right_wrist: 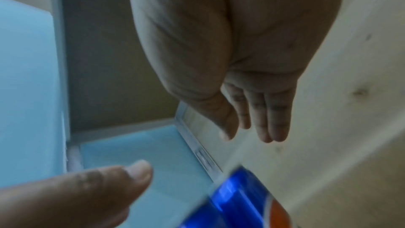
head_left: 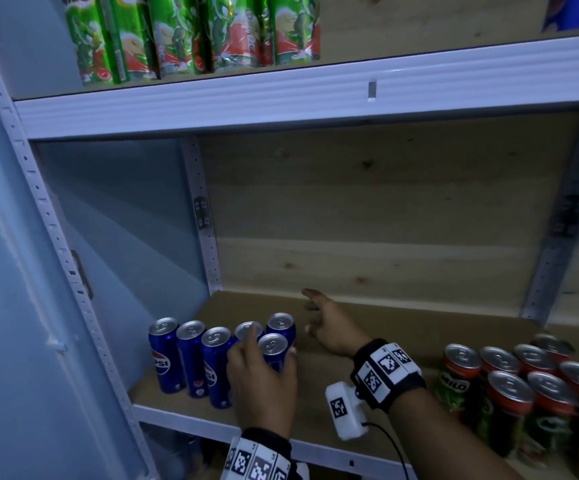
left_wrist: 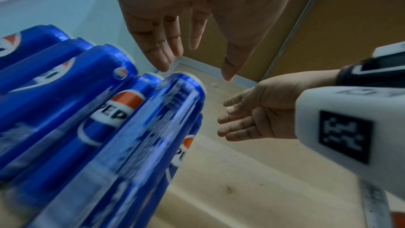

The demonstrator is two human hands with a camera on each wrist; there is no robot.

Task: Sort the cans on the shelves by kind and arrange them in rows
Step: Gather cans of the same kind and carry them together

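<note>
Head view shows the left hand with fingers straight around the blue cans at the shelf's near left, the right hand empty with fingers apart; a careless push could topple them.

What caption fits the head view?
Left hand over grouped Pepsi cans; right hand open beside them.

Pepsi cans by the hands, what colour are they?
Blue Pepsi cans, best in the head view.
</note>
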